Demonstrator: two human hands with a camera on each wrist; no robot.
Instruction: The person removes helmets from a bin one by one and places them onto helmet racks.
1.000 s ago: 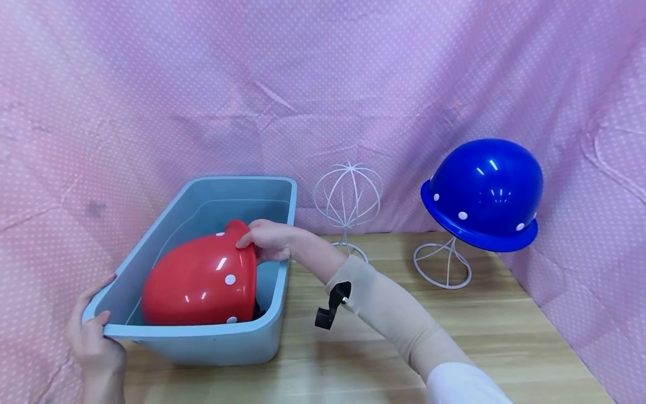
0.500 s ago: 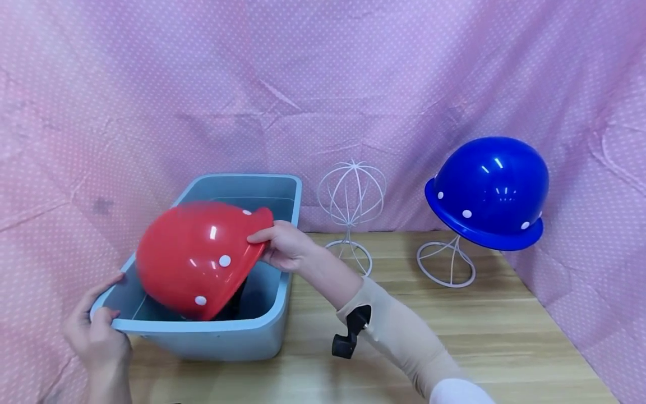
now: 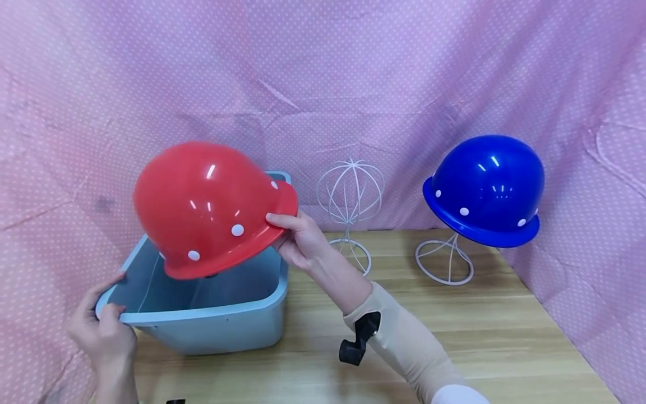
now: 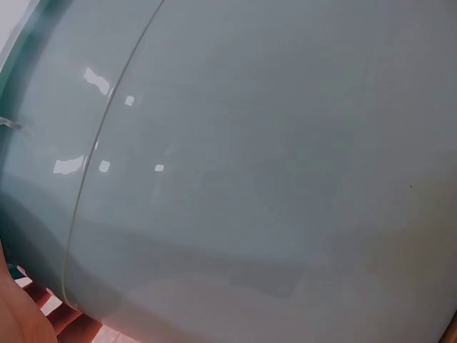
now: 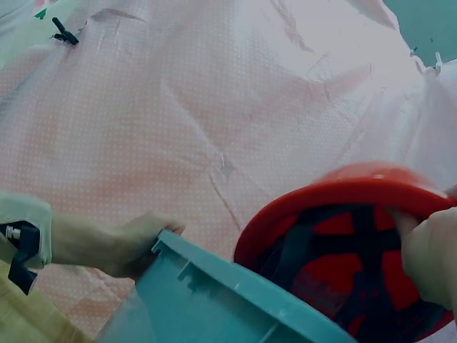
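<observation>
A red hard hat (image 3: 202, 196) with white round studs is held tilted above the blue-grey bin (image 3: 212, 314). My right hand (image 3: 305, 241) pinches its brim, thumb on top and fingers underneath. Black straps show inside the hard hat (image 5: 343, 187) in the right wrist view. At the bin's near left corner my left hand (image 3: 108, 325) grips the rim, thumb inside. The bin's wall (image 4: 250, 143) fills most of the left wrist view, with part of the left hand (image 4: 32, 318) at its lower left.
A bare white wire stand (image 3: 349, 193) rises behind the right forearm. Farther right, a blue hard hat (image 3: 487, 185) sits tilted on a second wire stand (image 3: 446, 264). Pink dotted cloth (image 3: 323, 67) hangs around the wooden table (image 3: 504, 336).
My right hand has lifted the red hard hat up out of the bin and turned it more upright, brim lower. The left hand has kept its grip on the bin's rim.
</observation>
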